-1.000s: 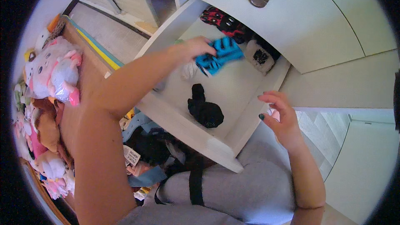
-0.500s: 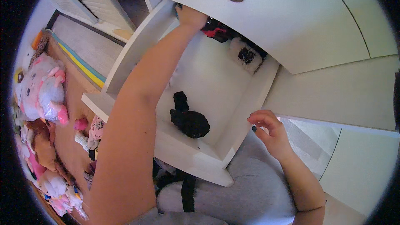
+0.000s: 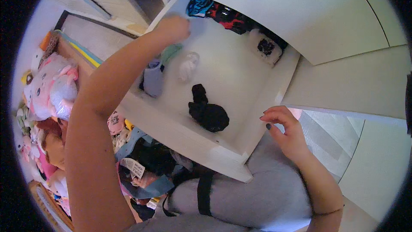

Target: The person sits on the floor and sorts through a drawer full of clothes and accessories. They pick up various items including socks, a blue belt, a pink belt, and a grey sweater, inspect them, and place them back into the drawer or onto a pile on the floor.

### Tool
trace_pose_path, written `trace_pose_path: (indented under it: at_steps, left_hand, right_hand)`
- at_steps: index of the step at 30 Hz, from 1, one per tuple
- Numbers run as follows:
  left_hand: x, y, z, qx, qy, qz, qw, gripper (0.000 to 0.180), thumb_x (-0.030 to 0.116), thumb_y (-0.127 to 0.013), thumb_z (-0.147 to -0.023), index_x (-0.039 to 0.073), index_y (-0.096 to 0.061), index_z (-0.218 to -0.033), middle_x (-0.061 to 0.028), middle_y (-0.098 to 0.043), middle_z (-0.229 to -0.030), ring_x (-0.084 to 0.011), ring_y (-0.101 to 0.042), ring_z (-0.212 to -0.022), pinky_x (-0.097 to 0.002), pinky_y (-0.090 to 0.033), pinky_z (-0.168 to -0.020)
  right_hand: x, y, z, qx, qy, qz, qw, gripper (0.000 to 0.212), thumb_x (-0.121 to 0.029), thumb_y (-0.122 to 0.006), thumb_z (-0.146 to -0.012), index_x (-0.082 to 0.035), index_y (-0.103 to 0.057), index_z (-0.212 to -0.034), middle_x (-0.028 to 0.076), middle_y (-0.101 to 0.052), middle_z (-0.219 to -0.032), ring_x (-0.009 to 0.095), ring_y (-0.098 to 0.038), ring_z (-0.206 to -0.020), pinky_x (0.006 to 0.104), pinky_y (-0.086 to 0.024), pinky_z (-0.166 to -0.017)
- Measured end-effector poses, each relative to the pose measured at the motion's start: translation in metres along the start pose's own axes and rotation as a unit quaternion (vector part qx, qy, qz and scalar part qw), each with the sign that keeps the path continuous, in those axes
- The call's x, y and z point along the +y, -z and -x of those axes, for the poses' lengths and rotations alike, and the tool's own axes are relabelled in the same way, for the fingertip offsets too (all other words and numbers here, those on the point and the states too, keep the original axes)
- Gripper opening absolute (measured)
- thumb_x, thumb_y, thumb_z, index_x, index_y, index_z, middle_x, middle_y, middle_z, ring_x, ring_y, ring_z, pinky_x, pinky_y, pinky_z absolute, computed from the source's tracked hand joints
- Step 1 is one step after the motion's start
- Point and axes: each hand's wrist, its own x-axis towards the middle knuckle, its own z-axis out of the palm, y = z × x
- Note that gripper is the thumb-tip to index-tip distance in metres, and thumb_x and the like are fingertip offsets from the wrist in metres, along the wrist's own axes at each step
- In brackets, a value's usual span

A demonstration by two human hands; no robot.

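The left hand [image 3: 174, 29] is blurred above the far left of the drawer [image 3: 240, 77], so I cannot tell its grip. The right hand [image 3: 284, 129], near the right wall, has fingers apart and holds nothing. The blue-black cloth bundle [image 3: 199, 6] lies in the far left corner; it could catch under the cabinet front [image 3: 300, 13]. A lowered left forearm might also disturb the green bundle [image 3: 171, 53].
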Motion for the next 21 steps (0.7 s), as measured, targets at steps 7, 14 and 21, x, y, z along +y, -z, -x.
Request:
trace_pose_path:
  at_steps: [7,14,21]
  left_hand:
    - [0.016,-0.041,0.061,-0.104,-0.026,0.087,0.99,0.057,0.032,-0.057,-0.066,-0.002,-0.041,-0.11,-0.0201,-0.054,-0.094,-0.0331,-0.053,-0.086,-0.0391,-0.042,-0.072]
    - [0.028,-0.044,0.035,-0.1,-0.037,0.537,0.837,0.049,0.016,-0.054,-0.057,-0.002,-0.047,-0.102,-0.0156,-0.055,-0.083,-0.0261,-0.055,-0.075,-0.038,-0.045,-0.061]
    - [0.004,-0.003,0.072,-0.157,0.066,0.1,0.98,0.033,0.021,-0.054,-0.061,0.001,-0.057,-0.087,-0.0138,-0.057,-0.082,-0.0246,-0.056,-0.076,-0.0363,-0.045,-0.063]
  right_hand:
    - [-0.013,-0.005,0.005,0.017,0.039,0.024,0.999,0.022,0.005,-0.052,-0.065,-0.006,-0.056,-0.083,0.008,-0.052,-0.087,0.019,-0.052,-0.079,0.0269,-0.042,-0.069]
    - [-0.014,-0.005,0.007,-0.006,0.022,0.029,0.999,0.021,0.005,-0.051,-0.065,-0.005,-0.057,-0.083,0.007,-0.054,-0.084,0.018,-0.052,-0.076,0.026,-0.042,-0.068]
    - [-0.008,-0.008,0.008,-0.006,0.008,-0.014,1.0,0.021,0.006,-0.051,-0.066,-0.005,-0.058,-0.082,0.007,-0.055,-0.079,0.017,-0.052,-0.075,0.0254,-0.042,-0.067]
